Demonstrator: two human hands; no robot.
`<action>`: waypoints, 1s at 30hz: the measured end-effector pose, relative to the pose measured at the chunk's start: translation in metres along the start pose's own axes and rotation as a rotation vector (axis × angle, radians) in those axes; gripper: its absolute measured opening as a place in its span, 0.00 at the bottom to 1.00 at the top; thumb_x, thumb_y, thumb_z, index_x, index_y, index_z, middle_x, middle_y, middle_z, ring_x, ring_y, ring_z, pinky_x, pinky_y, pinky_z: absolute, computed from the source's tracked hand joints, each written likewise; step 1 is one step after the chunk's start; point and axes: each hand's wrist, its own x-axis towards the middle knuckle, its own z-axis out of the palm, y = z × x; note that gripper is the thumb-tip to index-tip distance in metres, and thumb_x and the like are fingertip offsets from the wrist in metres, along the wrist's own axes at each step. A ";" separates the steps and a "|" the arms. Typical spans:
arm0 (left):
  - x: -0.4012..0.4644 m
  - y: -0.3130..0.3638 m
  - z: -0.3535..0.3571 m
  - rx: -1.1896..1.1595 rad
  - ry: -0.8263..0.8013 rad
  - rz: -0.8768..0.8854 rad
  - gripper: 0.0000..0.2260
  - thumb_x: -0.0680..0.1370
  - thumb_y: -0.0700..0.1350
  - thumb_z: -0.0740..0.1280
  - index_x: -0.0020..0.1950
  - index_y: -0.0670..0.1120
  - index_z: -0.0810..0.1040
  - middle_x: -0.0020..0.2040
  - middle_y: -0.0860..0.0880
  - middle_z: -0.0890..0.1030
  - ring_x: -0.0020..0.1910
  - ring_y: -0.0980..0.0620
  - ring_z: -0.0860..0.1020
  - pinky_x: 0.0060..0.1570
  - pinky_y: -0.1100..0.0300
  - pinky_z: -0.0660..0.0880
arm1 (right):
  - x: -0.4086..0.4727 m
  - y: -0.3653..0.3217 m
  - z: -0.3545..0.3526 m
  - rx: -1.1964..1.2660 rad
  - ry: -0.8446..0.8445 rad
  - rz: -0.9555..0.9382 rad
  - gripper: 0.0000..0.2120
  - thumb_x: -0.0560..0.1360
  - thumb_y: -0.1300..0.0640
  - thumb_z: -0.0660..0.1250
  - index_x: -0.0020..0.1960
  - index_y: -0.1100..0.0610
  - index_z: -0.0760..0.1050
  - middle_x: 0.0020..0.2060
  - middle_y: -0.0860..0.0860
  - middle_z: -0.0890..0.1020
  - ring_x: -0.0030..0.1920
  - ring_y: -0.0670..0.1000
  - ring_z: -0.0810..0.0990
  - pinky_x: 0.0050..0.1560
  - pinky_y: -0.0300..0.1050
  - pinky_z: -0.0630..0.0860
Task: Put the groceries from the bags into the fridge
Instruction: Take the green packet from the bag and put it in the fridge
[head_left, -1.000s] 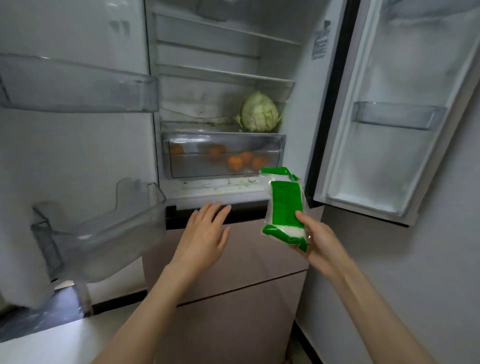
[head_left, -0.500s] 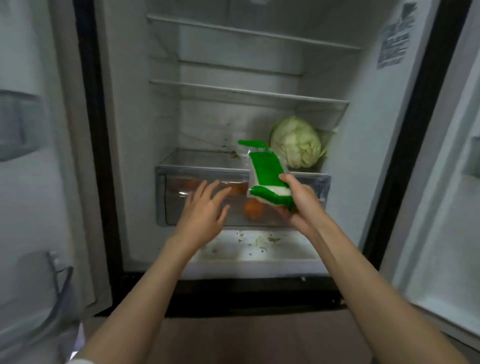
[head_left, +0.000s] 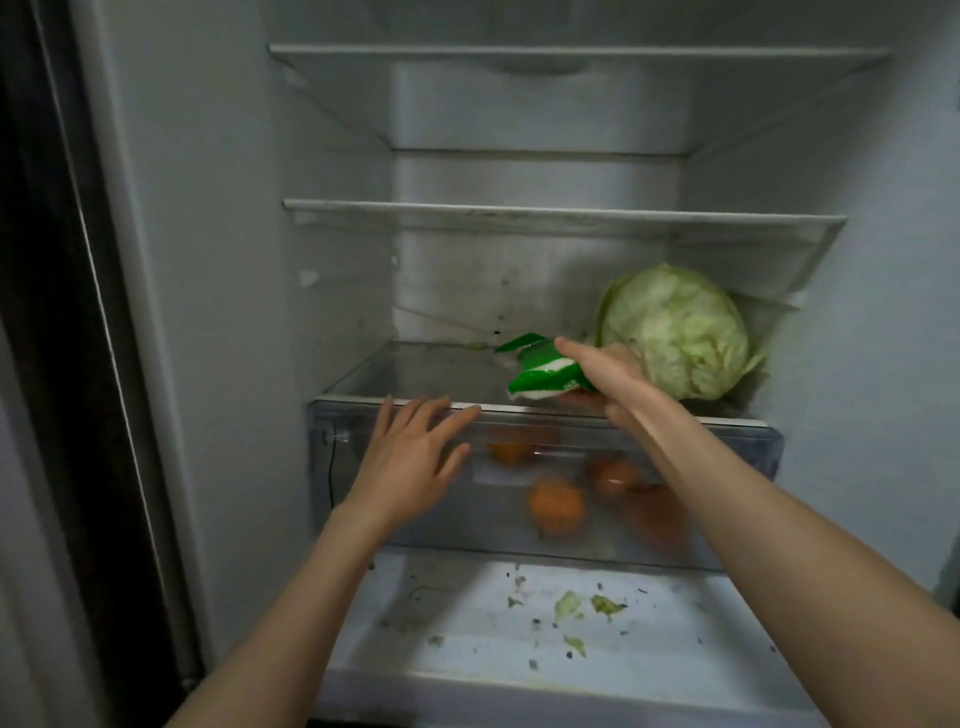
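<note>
Progress is partial: cabbage (head_left: 675, 332) sits on the lower shelf (head_left: 415, 371) and oranges (head_left: 556, 506) lie in the drawer (head_left: 727, 452) below. Right hand (head_left: 610, 376) grips the green packet (head_left: 540, 371) low over that shelf, at 9 o'clock of the cabbage, not yet released. Left hand (head_left: 410, 462) hovers with fingers spread wide, holding nothing; bags are out of view

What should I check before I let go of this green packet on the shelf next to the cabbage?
1. Right hand grips the green packet: ok.
2. Packet over the shelf above the drawer: ok.
3. Packet resting flat on the shelf: cannot tell.
4. Bare shelf to the packet's left: ok.
5. Cabbage clear of the packet: cannot tell, the hand hides the gap.
6. Left hand open at the drawer front, out of the way: ok.
</note>
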 end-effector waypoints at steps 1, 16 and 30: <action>0.000 0.000 0.003 0.001 0.030 0.002 0.25 0.75 0.60 0.46 0.70 0.58 0.66 0.68 0.47 0.71 0.69 0.46 0.66 0.70 0.43 0.52 | 0.007 0.003 0.000 -0.085 0.037 -0.013 0.19 0.75 0.55 0.68 0.57 0.70 0.72 0.48 0.60 0.79 0.38 0.51 0.83 0.32 0.39 0.79; 0.005 0.000 0.024 -0.050 0.216 -0.049 0.17 0.78 0.53 0.50 0.62 0.58 0.71 0.58 0.49 0.76 0.60 0.46 0.72 0.66 0.45 0.57 | 0.011 0.023 0.008 -1.104 -0.042 -0.432 0.23 0.73 0.46 0.68 0.65 0.54 0.74 0.66 0.59 0.74 0.67 0.58 0.69 0.65 0.45 0.64; 0.006 0.002 0.015 -0.058 0.104 -0.058 0.24 0.76 0.59 0.42 0.68 0.59 0.65 0.66 0.49 0.69 0.68 0.48 0.63 0.68 0.50 0.40 | 0.017 0.041 0.020 -1.271 -0.027 -0.424 0.25 0.81 0.48 0.53 0.73 0.59 0.61 0.74 0.57 0.62 0.74 0.57 0.58 0.70 0.48 0.57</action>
